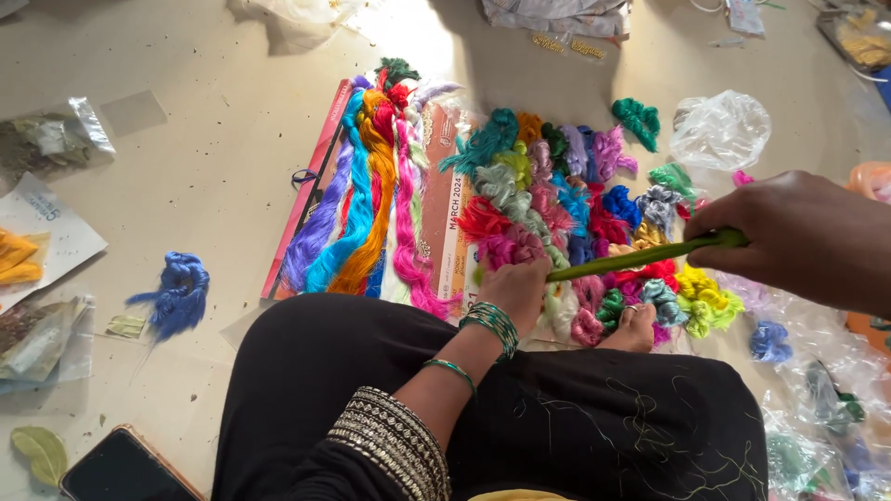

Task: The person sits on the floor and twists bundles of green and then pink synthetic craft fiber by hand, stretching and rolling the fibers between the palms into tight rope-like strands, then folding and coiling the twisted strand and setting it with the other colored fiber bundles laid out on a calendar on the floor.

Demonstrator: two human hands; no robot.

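So the floor (213, 158) is a smooth pale beige surface, partly in bright sun up top. Lying flat on it in the middle is a wall calendar (452, 213), and it's covered in loose silk thread bundles (548, 209) in pretty much every colour. Off to the left there's a lone blue thread hank (176, 289) straight on the floor, plus a few clear packets (51, 139), a white paper sheet (56, 232) and a dry leaf (39, 452). A dark phone (125, 468) sits at the bottom left. On the right, a crumpled clear plastic bag (719, 130) and more plastic wrappers (817, 408) are piled along the edge.
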